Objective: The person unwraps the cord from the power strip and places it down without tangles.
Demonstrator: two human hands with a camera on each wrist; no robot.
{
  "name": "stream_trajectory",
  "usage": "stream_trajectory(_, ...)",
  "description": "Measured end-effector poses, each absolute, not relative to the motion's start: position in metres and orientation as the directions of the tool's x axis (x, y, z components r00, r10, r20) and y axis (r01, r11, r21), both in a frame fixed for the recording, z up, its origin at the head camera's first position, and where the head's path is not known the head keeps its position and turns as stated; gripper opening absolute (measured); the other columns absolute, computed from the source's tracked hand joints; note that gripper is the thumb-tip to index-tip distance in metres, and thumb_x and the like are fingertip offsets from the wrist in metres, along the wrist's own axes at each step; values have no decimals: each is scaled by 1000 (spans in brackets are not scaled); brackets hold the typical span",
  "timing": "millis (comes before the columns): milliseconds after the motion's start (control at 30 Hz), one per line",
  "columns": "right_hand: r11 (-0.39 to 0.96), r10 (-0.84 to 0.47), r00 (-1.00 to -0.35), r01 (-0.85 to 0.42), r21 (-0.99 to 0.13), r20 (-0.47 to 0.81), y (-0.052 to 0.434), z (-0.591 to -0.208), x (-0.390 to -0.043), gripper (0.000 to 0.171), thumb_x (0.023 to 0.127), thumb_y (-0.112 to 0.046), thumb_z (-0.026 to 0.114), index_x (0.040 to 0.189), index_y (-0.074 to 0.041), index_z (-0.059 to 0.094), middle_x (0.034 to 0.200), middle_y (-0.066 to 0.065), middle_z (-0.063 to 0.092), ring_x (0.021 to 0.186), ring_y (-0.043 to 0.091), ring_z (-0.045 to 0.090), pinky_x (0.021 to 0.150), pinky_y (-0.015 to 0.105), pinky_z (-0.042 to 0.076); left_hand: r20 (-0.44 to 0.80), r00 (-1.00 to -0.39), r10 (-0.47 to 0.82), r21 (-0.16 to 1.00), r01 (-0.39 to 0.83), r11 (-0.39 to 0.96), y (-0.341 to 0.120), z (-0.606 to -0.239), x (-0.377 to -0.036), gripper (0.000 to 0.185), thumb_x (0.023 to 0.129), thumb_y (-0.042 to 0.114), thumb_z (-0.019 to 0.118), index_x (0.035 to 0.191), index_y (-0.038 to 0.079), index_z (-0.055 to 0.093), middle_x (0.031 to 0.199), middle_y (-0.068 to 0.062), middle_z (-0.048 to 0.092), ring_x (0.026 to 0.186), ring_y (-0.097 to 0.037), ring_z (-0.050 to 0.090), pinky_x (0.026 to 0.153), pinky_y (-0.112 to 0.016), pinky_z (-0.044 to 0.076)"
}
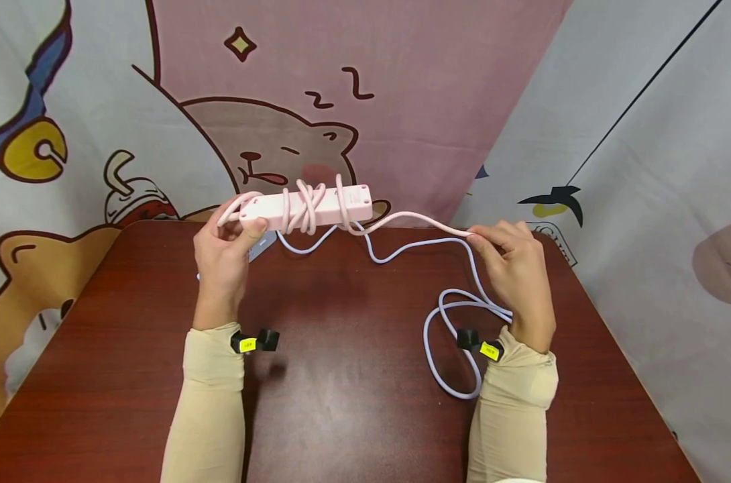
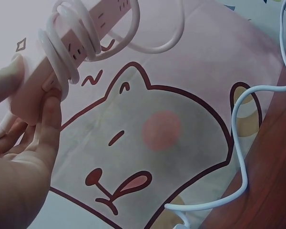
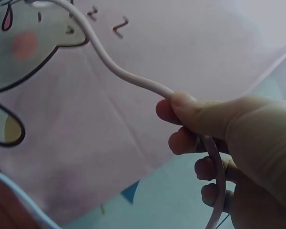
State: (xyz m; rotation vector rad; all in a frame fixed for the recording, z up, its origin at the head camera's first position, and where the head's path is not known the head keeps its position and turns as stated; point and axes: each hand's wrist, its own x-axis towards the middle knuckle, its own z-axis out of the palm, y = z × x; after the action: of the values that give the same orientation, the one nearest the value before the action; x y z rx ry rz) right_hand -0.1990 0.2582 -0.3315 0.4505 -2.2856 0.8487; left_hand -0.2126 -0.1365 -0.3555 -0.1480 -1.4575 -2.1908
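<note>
A pink power strip (image 1: 356, 204) is held up over the table's far side, with several turns of its own pink cord (image 1: 308, 208) wound around it. My left hand (image 1: 220, 258) grips the strip's left end, thumb on the near face. In the left wrist view, slots show on the side of the strip (image 2: 102, 21) and my fingers (image 2: 47, 126) close on its end. From the wound strip the cord runs to the right in a loose wave. My right hand (image 1: 513, 268) pinches this cord (image 3: 128, 76) between thumb and forefinger, and the rest hangs down past the other fingers.
A pale blue cord (image 1: 453, 386) lies looped on the brown table (image 1: 347, 402) at the right and runs along the back. Behind my left hand lies a flat blue-grey object (image 1: 263, 245), partly hidden. A printed cloth (image 1: 438, 100) hangs behind the table.
</note>
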Motion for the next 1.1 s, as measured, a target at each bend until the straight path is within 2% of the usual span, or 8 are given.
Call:
stream_trajectory(167,760,-81,-761,-465,-454,643,266,-343,-208,9,90,-9,75,95,-4,80,76,11,68,73,9,35,66,23,26,362,-872,-330,839,459,-291,-136,-356,-212,42,85,-11,71,125,1,68,107,-2,71,88,-8,64,74,-16,52)
stream_trajectory(500,773,-123,-818,-435,-463,563,268,-361,-222,11,92,-9,73,100,-3,80,87,14,74,80,28,49,71,37,34,384,-880,-278,814,465,-349,-134,-357,-213,39,86,-12,71,122,4,70,111,-4,71,93,-11,66,79,-17,55)
stream_trajectory(667,782,-158,-837,-430,-451,524,270,-366,-224,15,92,-9,74,103,0,79,88,16,75,82,33,53,73,41,36,380,-897,-226,810,441,-386,-133,-357,-212,40,86,-9,73,124,2,68,114,-4,72,97,-11,67,82,-18,56)
stream_trajectory(800,793,-187,-860,-417,-443,475,271,-369,-225,15,92,-10,73,102,-1,79,85,14,74,84,34,55,74,43,37,350,-915,-201,832,402,-382,-130,-356,-210,45,84,-5,78,127,1,65,111,-1,74,93,-10,67,80,-17,56)
stream_trajectory(967,813,-204,-935,-327,-482,290,269,-368,-226,13,95,-14,72,101,-6,79,85,11,74,81,28,58,79,40,41,313,-935,-165,858,353,-372,-130,-356,-208,52,85,-6,76,133,-5,59,109,1,73,92,-9,66,78,-17,56)
stream_trajectory(1100,832,-232,-967,-252,-494,102,266,-370,-228,19,97,-17,68,107,-4,78,87,13,76,76,20,59,82,36,43,300,-941,-158,858,339,-387,-130,-357,-208,52,85,-6,76,134,-5,58,109,0,72,91,-9,66,78,-17,57)
